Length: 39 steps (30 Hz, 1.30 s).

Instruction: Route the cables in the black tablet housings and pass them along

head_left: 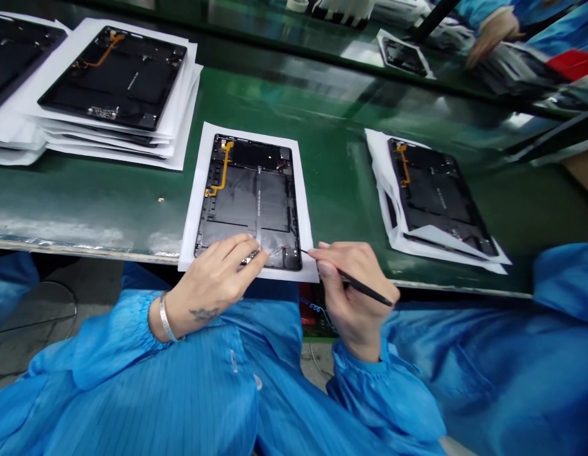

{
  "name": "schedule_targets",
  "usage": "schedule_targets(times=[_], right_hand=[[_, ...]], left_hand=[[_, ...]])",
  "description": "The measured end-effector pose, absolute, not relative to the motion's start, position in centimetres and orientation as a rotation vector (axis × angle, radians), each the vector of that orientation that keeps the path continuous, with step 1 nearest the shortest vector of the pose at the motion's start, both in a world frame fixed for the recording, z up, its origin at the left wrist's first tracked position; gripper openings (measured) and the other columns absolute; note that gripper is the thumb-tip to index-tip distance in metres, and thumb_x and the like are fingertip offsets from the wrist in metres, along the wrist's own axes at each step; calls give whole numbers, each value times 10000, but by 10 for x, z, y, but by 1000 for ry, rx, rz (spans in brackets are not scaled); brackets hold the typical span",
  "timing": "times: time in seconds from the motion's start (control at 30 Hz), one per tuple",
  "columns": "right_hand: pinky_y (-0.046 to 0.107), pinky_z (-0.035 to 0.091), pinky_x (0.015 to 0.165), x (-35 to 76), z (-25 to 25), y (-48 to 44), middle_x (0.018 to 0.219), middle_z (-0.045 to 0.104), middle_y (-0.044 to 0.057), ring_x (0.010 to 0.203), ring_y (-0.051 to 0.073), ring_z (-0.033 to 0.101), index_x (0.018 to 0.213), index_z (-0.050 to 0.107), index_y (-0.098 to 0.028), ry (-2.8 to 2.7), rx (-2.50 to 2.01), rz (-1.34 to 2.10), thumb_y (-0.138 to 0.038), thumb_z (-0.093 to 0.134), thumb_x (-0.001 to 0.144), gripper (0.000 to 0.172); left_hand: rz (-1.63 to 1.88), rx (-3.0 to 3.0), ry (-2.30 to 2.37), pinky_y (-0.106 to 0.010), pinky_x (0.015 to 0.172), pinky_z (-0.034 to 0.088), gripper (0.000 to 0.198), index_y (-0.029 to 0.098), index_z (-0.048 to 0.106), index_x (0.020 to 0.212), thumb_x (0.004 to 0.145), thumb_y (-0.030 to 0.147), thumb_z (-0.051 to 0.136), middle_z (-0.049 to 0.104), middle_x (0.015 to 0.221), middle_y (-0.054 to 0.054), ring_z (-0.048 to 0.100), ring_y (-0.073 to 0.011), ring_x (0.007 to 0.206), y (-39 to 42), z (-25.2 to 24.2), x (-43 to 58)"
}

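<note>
On my head feed, the dark tablet back panel (249, 202) lies at the centre of the frame, on a white paper sheet (189, 215) near the front edge of the green table (132, 202). My left hand (208, 285) curves over the panel's lower edge, its fingers (241, 248) bunched around a small silvery piece (250, 256); I can't tell whether they pinch it or only press down. My right hand (353, 291) grips a slim black pick (364, 287) like a pen, with its fine tip (304, 251) just at the panel's lower right. A thin wire (277, 251) runs between the two hands. Work this fine goes best with the left hand anchoring the panel and the right wrist kept low, so the tip moves only a little.

The panel is matte black with a glossy film, a metal frame and a bright orange ribbon cable (222, 168). More panels sit on a paper stack (113, 76) at upper left, and another lies on rumpled paper (436, 196) at right. A co-worker's hand (490, 38) shows at upper right, beyond the table.
</note>
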State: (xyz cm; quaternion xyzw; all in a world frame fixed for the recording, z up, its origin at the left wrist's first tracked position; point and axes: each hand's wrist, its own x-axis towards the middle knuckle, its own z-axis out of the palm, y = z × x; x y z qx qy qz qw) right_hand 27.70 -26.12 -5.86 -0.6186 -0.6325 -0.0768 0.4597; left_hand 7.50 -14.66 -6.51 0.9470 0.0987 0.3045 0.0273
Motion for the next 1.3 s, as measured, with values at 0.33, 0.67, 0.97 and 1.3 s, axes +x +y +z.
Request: schedule_targets(times=[0.33, 0.67, 0.97, 1.3], right_hand=[[425, 579, 808, 263, -63, -253, 895, 768, 48, 900, 232, 710, 1002, 753, -234, -1485, -1367, 162, -228, 578, 975, 178], [399, 566, 811, 263, -62, -251, 901, 764, 33, 888, 207, 693, 1018, 742, -239, -1578, -1337, 98, -179, 592, 962, 172], [378, 551, 824, 263, -63, -252, 922, 757, 28, 905, 194, 679, 1039, 734, -234, -1580, -1328, 94, -145, 597, 957, 183], [377, 532, 837, 262, -63, -251, 926, 746, 30, 907, 192, 657, 1058, 729, -235, -1576, -1313, 109, -120, 596, 952, 205]], left_hand=[[982, 2859, 262, -396, 968, 620, 236, 86, 640, 1189, 976, 85, 538, 716, 1187, -153, 675, -279, 1180, -141, -66, 69], [997, 2856, 257, -429, 935, 634, 253, 62, 639, 1198, 954, 73, 573, 711, 1176, -169, 679, -308, 1163, -143, -68, 71], [993, 2880, 284, -410, 907, 635, 234, 62, 645, 1178, 964, 82, 552, 706, 1149, -172, 684, -304, 1138, -145, -64, 73], [963, 2894, 281, -415, 873, 637, 239, 51, 658, 1154, 934, 45, 564, 699, 1133, -174, 686, -316, 1109, -145, -61, 74]])
